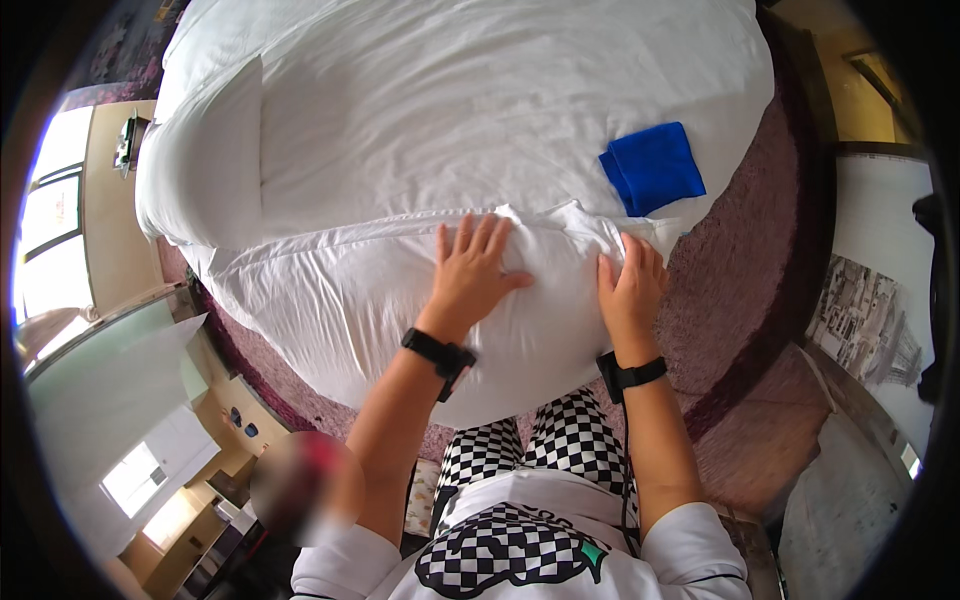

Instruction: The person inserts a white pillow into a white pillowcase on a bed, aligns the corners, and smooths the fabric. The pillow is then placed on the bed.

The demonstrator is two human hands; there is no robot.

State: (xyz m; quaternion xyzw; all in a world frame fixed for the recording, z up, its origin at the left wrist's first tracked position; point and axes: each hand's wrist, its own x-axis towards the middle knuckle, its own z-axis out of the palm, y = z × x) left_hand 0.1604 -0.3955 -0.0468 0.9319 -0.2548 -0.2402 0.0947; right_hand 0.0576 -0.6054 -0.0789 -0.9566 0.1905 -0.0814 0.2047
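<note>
A large bed covered in white bedding point(450, 127) lies before me. Its near part is a white cover point(330, 300), whose seamed edge runs across the bed and bunches into folds between my hands. My left hand point(472, 266) rests palm down on this cover, fingers spread near the seam. Farther right, my right hand point(634, 281) touches the cover's edge by its right corner, fingers bent and thumb apart; whether it pinches the fabric cannot be made out. Just beyond it lies a folded blue cloth point(656, 169). A white pillow point(206, 165) sits at the bed's left end.
Purple carpet point(750, 225) surrounds the bed. At the right stands a white panel with a printed city picture point(862, 322). Another person point(304, 480), blurred, is near my left elbow. A cable point(625, 465) hangs from my right wrist strap. Windows point(56, 202) are at the far left.
</note>
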